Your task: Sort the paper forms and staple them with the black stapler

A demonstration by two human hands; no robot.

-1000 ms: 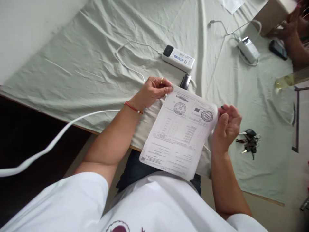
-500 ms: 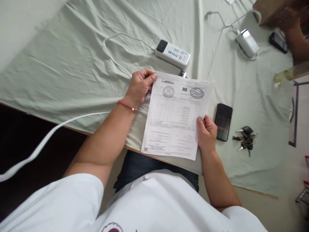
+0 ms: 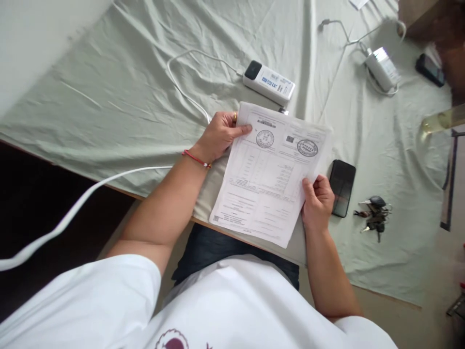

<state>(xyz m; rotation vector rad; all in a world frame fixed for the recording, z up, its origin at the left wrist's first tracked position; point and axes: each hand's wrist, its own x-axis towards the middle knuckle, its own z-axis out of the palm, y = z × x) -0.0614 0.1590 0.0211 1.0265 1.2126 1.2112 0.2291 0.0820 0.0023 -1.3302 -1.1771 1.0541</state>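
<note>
Nearest the camera: white shirt, with dark trousers below the worktop [image 3: 109, 116] edge.

Printed sheet [image 3: 271, 174] held over the near edge of the worktop, tilted, two round stamps near its far end.

Right hand [image 3: 317, 203]: grip pinches the sheet's right edge, thumb on top, fingers curled under.

Left hand [image 3: 221, 135]: grip pinches the sheet's far left corner, thumb lying flat on the paper. Ring on one finger, red thread bracelet [image 3: 196, 159] at the wrist.

Just right of the right hand: black phone [image 3: 342, 188] face up on the pale green cloth. Bunch of keys [image 3: 374, 216] near it, further right.

Beyond the sheet: white power bank [image 3: 269, 83] with white cable [image 3: 189, 92] looping left.

Far right: second white device [image 3: 382, 69] with its own cable, then a dark phone [image 3: 429, 69].
</note>
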